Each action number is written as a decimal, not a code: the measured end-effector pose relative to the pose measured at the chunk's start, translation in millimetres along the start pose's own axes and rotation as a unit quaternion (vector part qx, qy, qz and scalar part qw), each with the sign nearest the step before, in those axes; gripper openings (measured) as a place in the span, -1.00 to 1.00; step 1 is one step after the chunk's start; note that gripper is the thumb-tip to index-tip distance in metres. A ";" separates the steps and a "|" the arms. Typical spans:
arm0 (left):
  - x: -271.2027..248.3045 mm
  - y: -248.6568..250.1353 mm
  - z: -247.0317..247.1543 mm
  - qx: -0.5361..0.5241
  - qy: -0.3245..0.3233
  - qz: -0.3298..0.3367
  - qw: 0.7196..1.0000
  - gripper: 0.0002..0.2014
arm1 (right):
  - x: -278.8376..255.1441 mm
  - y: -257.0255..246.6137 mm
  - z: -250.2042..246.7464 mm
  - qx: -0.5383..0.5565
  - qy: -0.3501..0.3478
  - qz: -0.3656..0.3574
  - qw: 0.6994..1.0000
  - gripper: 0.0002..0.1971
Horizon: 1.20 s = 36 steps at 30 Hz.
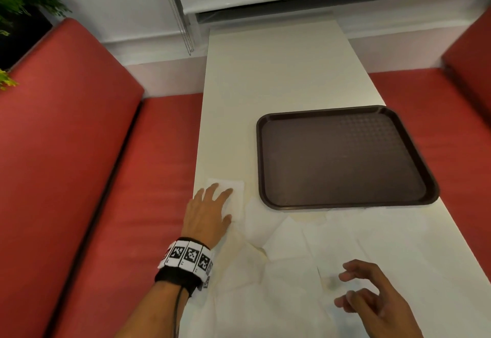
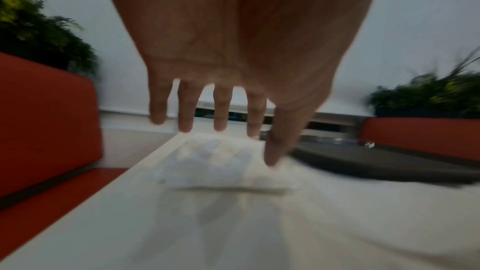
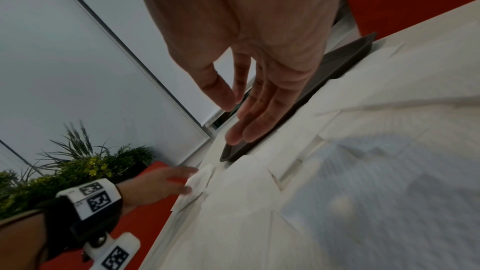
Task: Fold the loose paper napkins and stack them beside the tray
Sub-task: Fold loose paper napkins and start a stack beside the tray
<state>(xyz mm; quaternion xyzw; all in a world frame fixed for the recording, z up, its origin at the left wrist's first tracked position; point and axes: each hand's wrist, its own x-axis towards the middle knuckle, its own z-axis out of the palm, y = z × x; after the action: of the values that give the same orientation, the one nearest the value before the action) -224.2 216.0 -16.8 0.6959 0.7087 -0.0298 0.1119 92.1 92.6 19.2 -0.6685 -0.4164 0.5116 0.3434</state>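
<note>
Beside the tray's left near corner, by the left edge of the desk point(image 1: 279, 71), lies a folded napkin point(image 1: 236, 191), a small white rectangle. The left hand point(image 1: 207, 212) is over it with fingers straight and spread. From the head view the fingers look laid on the paper; the left wrist view shows the fingertips point(image 2: 185, 126) apart from one another above the napkin's far edge and the thumb tip at its right side, though blur hides whether they press it. The left wrist view also shows the napkin's near edge raised slightly off the desk, with a thin shadow under it.

Loose napkins point(image 1: 292, 271) cover the near part of the desk, overlapping one another, unfolded and creased; some reach to the tray's near rim. The right hand point(image 1: 372, 295) hovers over them with fingers loosely bent and holds nothing; the right wrist view shows its fingers point(image 3: 262, 114) together and nearly straight, thumb apart, well above the paper.

The dark brown tray point(image 1: 268, 125) sits flat on the desk, its textured floor bare in the head view; the wrist views show only its rim.

Red bench seats point(image 1: 79, 151) flank the desk, and green plants point(image 3: 85, 167) stand behind the left one.
</note>
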 end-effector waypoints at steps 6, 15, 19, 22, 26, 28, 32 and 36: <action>-34.0 56.3 18.8 -0.002 0.018 0.075 0.997 -0.54 | -2.9 2.2 4.5 -0.038 -0.010 -0.017 0.999 -0.63; -52.6 86.7 37.3 -0.025 0.012 0.058 0.998 -0.82 | -16.1 -1.4 3.8 -0.073 -0.046 -0.053 0.995 -0.59; -67.3 91.3 2.9 -0.150 0.070 0.052 0.985 -0.81 | -13.4 -8.9 -0.2 -0.107 -0.030 -0.163 0.980 -0.44; -84.4 101.3 -43.6 -0.225 0.095 0.125 0.962 -0.83 | -5.3 -26.3 -1.3 -0.144 -0.006 -0.224 0.964 -0.50; -101.8 119.9 -88.2 -0.363 0.078 0.189 0.909 -0.79 | 1.3 -63.8 -6.7 -0.092 -0.073 -0.179 0.977 -0.33; -104.9 126.6 -100.4 -0.456 0.052 0.177 0.871 -0.74 | -0.5 -75.5 -13.0 0.003 -0.113 -0.140 0.984 -0.53; -107.7 135.1 -101.6 -0.560 0.047 0.111 0.820 -0.55 | -6.6 -75.2 -20.3 0.121 -0.120 -0.058 0.984 -0.79; -114.8 143.9 -90.4 -0.546 0.079 0.088 0.829 -0.43 | -13.3 -66.4 -26.8 0.142 -0.111 -0.024 0.983 -0.77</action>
<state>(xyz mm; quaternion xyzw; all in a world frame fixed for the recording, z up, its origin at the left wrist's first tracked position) -91.1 125.7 110.5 0.5805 0.5515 0.4277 0.4194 102.7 107.3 89.7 -0.5418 -0.3907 0.6280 0.3992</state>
